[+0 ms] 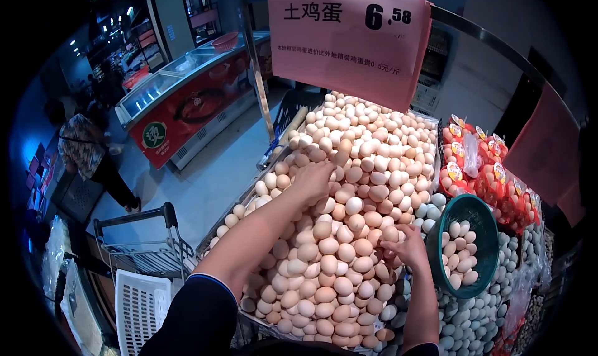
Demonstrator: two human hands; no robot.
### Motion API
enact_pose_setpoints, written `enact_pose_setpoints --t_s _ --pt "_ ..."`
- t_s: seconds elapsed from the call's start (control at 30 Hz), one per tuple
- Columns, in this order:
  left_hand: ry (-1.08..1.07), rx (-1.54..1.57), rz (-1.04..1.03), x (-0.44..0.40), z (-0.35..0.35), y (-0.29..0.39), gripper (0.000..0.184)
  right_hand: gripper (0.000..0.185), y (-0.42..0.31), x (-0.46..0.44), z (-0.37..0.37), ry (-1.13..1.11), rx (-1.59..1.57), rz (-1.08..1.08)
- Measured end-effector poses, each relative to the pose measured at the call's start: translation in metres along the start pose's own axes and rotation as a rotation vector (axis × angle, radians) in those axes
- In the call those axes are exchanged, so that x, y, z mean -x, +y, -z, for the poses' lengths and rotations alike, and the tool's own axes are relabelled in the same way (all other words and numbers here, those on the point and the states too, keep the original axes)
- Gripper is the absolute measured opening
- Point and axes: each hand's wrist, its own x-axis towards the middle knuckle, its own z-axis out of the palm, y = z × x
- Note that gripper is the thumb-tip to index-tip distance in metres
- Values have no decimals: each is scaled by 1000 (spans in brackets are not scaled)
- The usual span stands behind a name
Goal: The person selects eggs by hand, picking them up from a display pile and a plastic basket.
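A large heap of brown and cream eggs (pixel 327 247) fills the display in front of me. My left hand (pixel 313 183) reaches to the heap's upper left side, its fingers closed round a brown egg (pixel 340 158) at the fingertips. Lower on the right side, my right hand (pixel 408 249) has its fingers curled about another egg (pixel 390 234), just above the heap. Close to the right of that hand, a green plastic basket (pixel 440 265) with several light-brown eggs in it rests tilted on the pale bluish eggs (pixel 464 318).
A pink price sign (pixel 349 38) hangs from a metal frame (pixel 498 38) above the heap. Red net bags of eggs (pixel 498 175) lie at right. A shopping cart (pixel 143 244) and white basket (pixel 142 303) stand at left. Beyond are a chest freezer (pixel 193 107) and a person (pixel 84 144).
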Motion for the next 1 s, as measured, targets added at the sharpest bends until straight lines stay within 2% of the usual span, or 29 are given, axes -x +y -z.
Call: enact_pose_setpoints --t_s 0.1,0.13,0.2,0.27,0.3,0.4,0.43,0.53,0.57,0.67,0.7,0.73,0.8,0.83,0.87,0.93,0.97,1.0 --pt "-255 -159 5 -24 6 3 33 59 -51 -24 17 100 123 -23" --pt "-233 -151 -35 -28 3 -2 33 58 -53 -45 12 123 211 68" --pt "-187 -134 -109 -31 -7 -15 35 55 -75 -82 7 70 268 100" --pt "-174 -123 -81 -30 -7 -20 41 51 -88 -110 -5 4 338 115" --pt "-167 -116 -65 -29 -7 -23 44 49 -92 -128 -10 -116 403 133" --pt "-57 -16 -43 -28 -15 -33 48 50 -110 -148 -15 -245 548 171" --pt "0 70 -50 -27 -21 -39 48 50 -108 -151 -19 -234 497 171" --pt "-33 661 237 -35 -32 -54 50 51 -95 -156 -22 -198 354 167" --pt "58 771 175 -44 -52 -73 51 49 -97 -148 -22 -114 329 200" --pt "254 991 153 -39 -46 -78 46 50 -78 -159 -38 -52 300 229" --pt "302 1028 106 -24 -25 -73 40 50 -77 -163 -41 -85 308 206" --pt "298 1191 243 7 9 -56 38 50 -65 -175 -49 -123 439 351" --pt "376 1187 51 68 43 -68 38 46 -61 -175 -54 -77 418 382" --pt "358 1210 41 110 63 -76 41 45 -58 -172 -56 9 383 370" --pt "430 1185 67 154 72 -91 45 44 -55 -168 -58 93 347 359" --pt "609 1108 230 257 86 -129 46 41 -45 -165 -63 284 288 435" --pt "701 1086 417 317 89 -153 45 40 -42 -165 -66 375 252 525" --pt "846 1050 589 377 91 -167 40 30 -56 -147 -58 396 48 496"
